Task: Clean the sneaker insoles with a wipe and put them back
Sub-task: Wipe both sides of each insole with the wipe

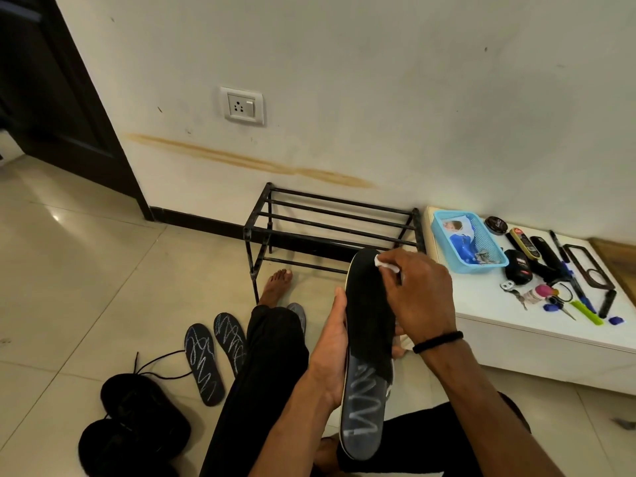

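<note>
Left hand grips the insole along its left edge, thumb side up, holding it in the air over the lap. Insole's long axis runs away from the person: toe end far, near the shoe rack, heel end close to the body. Right hand pinches a white wipe against the toe end, fingers curled round it. Far half looks clean and black; chalky zigzag marks remain on the near half, below and behind the right hand. So the likely next stroke is a pull toward the body along the long axis, right hand doing the travel, left just bracing. Two more marked insoles lie on the floor to the left, beside the black sneakers; left hand is nearer to those.
</note>
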